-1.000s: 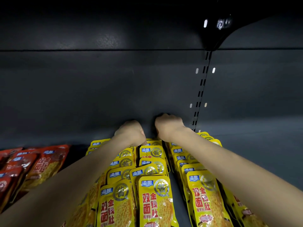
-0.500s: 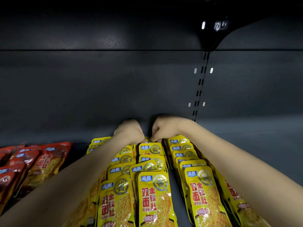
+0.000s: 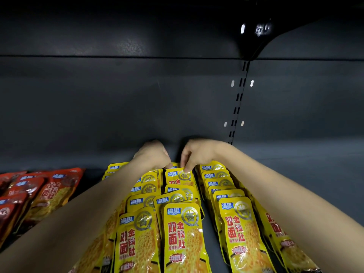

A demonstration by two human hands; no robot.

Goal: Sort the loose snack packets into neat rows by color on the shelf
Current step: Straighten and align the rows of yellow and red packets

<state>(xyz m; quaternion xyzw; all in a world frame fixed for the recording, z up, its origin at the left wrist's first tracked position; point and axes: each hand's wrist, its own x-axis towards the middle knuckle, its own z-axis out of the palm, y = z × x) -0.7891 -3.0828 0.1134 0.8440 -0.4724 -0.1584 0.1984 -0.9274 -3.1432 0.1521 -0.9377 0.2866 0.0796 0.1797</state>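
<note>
Yellow snack packets lie in overlapping rows on the dark shelf, with a middle row [image 3: 183, 231] and a right row [image 3: 236, 219]. Red packets [image 3: 51, 192] are stacked at the left. Both hands reach to the back of the middle row. My left hand [image 3: 152, 154] has its fingers curled down onto the rearmost yellow packet [image 3: 177, 177]. My right hand [image 3: 197, 154] pinches the top edge of that same packet with thumb and fingers. My forearms hide parts of the left and right yellow rows.
The shelf's dark back wall [image 3: 118, 105] stands just behind the hands. A slotted upright [image 3: 237, 103] runs down it at the right. Bare shelf floor [image 3: 315, 174] lies to the right of the yellow rows. A bracket [image 3: 256, 36] hangs overhead.
Both hands have drawn slightly toward me from the back wall, and my right hand has moved left onto the rearmost packet of the middle row.
</note>
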